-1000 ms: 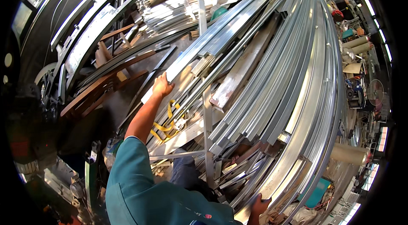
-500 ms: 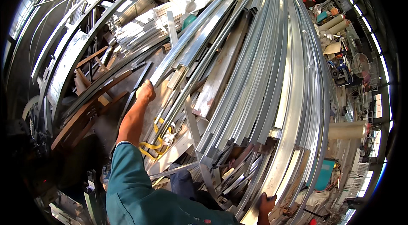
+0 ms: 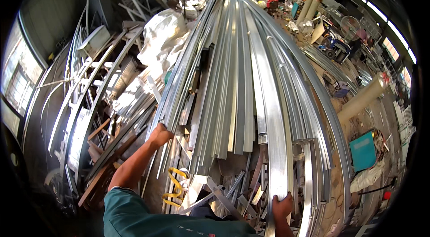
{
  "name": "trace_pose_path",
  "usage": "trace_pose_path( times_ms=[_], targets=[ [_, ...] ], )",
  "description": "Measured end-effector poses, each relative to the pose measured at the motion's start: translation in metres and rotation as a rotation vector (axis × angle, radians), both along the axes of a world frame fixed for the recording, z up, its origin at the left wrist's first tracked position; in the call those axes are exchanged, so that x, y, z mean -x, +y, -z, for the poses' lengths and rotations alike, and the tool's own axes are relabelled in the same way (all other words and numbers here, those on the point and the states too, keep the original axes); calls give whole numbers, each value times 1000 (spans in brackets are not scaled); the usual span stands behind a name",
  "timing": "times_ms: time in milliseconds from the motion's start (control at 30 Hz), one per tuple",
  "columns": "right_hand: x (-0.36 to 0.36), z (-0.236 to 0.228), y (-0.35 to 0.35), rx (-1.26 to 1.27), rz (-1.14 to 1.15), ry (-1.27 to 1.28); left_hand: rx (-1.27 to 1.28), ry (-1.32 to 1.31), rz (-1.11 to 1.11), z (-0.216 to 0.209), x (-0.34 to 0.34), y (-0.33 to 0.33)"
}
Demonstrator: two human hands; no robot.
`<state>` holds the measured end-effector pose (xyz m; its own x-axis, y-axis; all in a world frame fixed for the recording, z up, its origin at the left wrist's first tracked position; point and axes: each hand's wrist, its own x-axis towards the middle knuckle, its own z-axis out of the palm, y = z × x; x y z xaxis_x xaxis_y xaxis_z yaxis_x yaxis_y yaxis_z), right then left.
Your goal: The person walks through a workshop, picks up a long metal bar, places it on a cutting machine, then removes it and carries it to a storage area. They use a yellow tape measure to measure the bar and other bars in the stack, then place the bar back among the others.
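Observation:
My left hand [image 3: 160, 136] is closed around the near end of a long silver metal profile [image 3: 175, 82] at the left side of a big bundle. My right hand [image 3: 282, 205] grips the edge of a wide, shiny metal profile [image 3: 274, 147] near its close end, thumb on top. Between my hands, the ends of several thinner metal profiles [image 3: 219, 116] lie side by side and run far away from me. The underside of each grip is hidden.
A yellow strap [image 3: 174, 187] lies beside loose offcuts in front of me. White plastic sheeting [image 3: 163, 35] and curved metal frames [image 3: 105, 73] stand at the left. A teal container [image 3: 363, 151], a thick beige roll [image 3: 360, 98] and a fan [image 3: 350, 27] are at the right.
The view has swung up and left, showing more of the bundle's far end. The left profile now lies closer alongside the bundle. Both hands keep their grips.

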<state>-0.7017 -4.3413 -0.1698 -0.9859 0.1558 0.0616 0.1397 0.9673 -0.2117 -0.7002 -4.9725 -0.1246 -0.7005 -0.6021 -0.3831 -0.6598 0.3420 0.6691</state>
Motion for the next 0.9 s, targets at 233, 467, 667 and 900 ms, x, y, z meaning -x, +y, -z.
trace_pose_path(
  times_ms=[233,467,667,900],
  targets=[
    [0,-13,-2,-21,9,-28,-250,275,143,-126,78,142],
    [-4,-17,13,2,31,155,-336,283,257,-204,152,414],
    [33,-5,92,1784,480,-151,-173,87,290,-83,85,549],
    [87,-134,60,355,-526,-243,338,-138,983,-51,-36,682]
  ],
)
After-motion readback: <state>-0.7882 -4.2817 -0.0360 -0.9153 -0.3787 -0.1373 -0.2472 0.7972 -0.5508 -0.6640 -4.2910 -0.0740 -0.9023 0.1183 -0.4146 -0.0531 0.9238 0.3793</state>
